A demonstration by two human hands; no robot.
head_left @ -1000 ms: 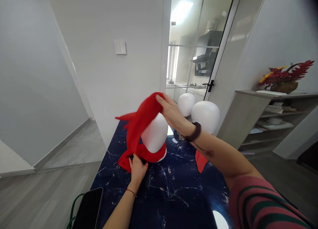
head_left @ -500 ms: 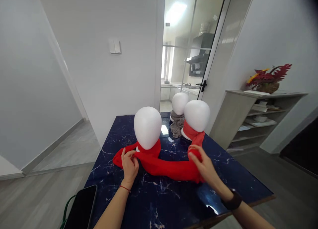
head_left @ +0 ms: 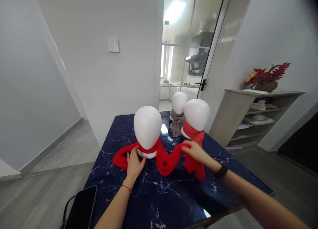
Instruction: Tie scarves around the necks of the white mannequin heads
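A white mannequin head [head_left: 147, 127] stands on the dark blue marble table [head_left: 164, 196] with a red scarf [head_left: 166, 160] looped round its neck. My left hand [head_left: 134, 164] lies with fingers spread against the base of that head, next to the scarf's left end. My right hand [head_left: 195, 150] pinches the scarf's other end and lifts it off the table, right of the head. A second white head [head_left: 197, 114] wearing its own red scarf [head_left: 193, 134] stands behind my right hand.
A third white head [head_left: 180, 102] with a grey scarf [head_left: 177, 127] stands at the table's far edge. A black phone [head_left: 80, 211] lies at the near left corner. A shelf unit [head_left: 250, 113] with a flower basket [head_left: 266, 78] stands to the right.
My right hand brought the scarf down from over the head to the table, then lifted its right end again toward the head. My left hand opened flat at the head's base.
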